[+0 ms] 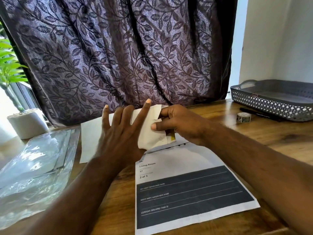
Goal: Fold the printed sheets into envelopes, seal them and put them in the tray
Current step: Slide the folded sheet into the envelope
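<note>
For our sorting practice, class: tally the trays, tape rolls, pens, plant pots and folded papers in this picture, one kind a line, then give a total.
Tray: 1
Tape roll: 1
Pen: 1
Plant pot: 1
Folded paper: 1
Total: 5

Purple leaf-patterned curtain [118, 56], grey lattice tray [271, 102], white sheet [194, 192] with seemingly black panel.
</note>
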Motion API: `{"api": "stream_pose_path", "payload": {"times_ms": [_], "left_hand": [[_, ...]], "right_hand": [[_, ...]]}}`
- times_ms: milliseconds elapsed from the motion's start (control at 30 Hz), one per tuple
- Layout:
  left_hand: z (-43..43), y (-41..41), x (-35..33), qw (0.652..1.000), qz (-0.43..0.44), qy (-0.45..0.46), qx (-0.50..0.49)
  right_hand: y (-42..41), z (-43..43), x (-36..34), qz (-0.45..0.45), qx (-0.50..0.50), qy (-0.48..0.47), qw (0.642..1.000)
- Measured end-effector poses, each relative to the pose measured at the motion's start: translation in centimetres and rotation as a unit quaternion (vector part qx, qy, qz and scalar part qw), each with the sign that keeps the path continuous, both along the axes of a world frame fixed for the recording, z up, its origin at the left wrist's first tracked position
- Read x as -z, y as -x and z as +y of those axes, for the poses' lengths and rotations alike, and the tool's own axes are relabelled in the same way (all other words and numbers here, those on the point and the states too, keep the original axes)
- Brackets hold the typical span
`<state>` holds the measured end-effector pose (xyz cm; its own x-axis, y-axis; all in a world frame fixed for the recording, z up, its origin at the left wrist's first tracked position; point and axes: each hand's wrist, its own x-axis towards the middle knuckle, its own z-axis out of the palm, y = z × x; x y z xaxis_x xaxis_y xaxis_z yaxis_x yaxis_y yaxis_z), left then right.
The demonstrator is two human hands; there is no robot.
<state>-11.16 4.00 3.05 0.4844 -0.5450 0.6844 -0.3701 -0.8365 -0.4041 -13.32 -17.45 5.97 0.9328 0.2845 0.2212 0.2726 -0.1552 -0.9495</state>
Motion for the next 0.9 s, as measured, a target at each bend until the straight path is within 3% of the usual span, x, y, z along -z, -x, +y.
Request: {"api": "stream_pose_path", "payload": {"times_ms": [133,267,433,500,567,667,733,900], "left_hand": [[-0.4,0.2,0.0,1.0,0.0,-0.007,0.009],[0.2,0.0,-0.3,1.0,-0.004,0.002,0.01],[1.5,-0.4,-0.8,0.999,0.015,0.046,-0.004],[2.0,-0.6,-0.8,0.998,0.024,0.05,-0.009],[2.4,-0.8,-0.8,0.999,0.028,0.042,-0.015],[2.7,-1.1,-0.7,0.999,0.036,0.035,-0.016],[2.7,-1.3,-0.6,0.999,0.039,0.035,-0.013],[2.4,-1.6,-0.3,0.997,0.056,0.053,0.0]], "right_hand": [[0.0,0.2,-0.2,0.035,-0.059,-0.048,0.996],[-0.2,-0.5,-0.4,0.029,-0.088,-0.038,0.995],[-1.5,-4.1,-1.4,-0.025,0.019,-0.104,0.994],[-2.3,-5.9,-0.7,-0.07,0.127,0.022,0.989],[-2.9,-7.2,0.3,-0.098,0.185,0.233,0.95],[-3.2,-7.8,1.1,-0.054,0.139,0.454,0.878],[-3.2,-7.7,1.0,-0.01,0.102,0.51,0.854],[-3.4,-7.4,0.7,0.027,0.107,0.504,0.856]]}}
